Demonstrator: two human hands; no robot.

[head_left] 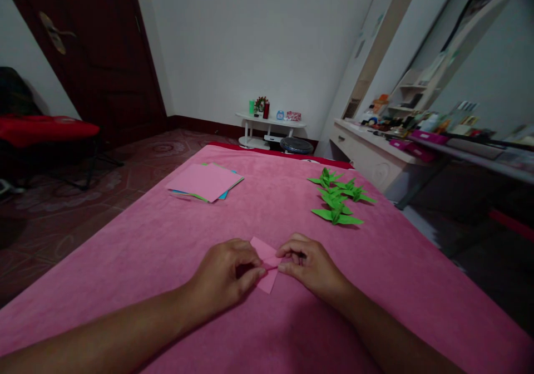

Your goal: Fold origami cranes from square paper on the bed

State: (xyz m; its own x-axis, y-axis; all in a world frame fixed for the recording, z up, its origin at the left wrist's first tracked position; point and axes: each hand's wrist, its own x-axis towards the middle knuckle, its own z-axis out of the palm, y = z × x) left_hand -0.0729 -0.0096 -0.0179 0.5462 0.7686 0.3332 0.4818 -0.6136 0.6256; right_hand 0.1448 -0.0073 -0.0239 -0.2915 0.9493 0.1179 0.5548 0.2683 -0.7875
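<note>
Pinching the folded pink origami sheet (270,262) are your left hand (230,268) and right hand (311,265), green paper cranes (336,215) beyond.

One dark red door (98,45) is fitted with a handle (53,33); a red chair (50,132) is placed near it. By the wall (250,40), a white stand (272,121) is topped with flowers (261,103). A dresser (362,154) is crowded with small items.

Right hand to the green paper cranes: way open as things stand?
Probably yes: the green paper cranes lie ahead and slightly rightward of the right hand, and I see nothing standing between them. That hand is on the folded pink paper, though, so it would likely let go first.
</note>
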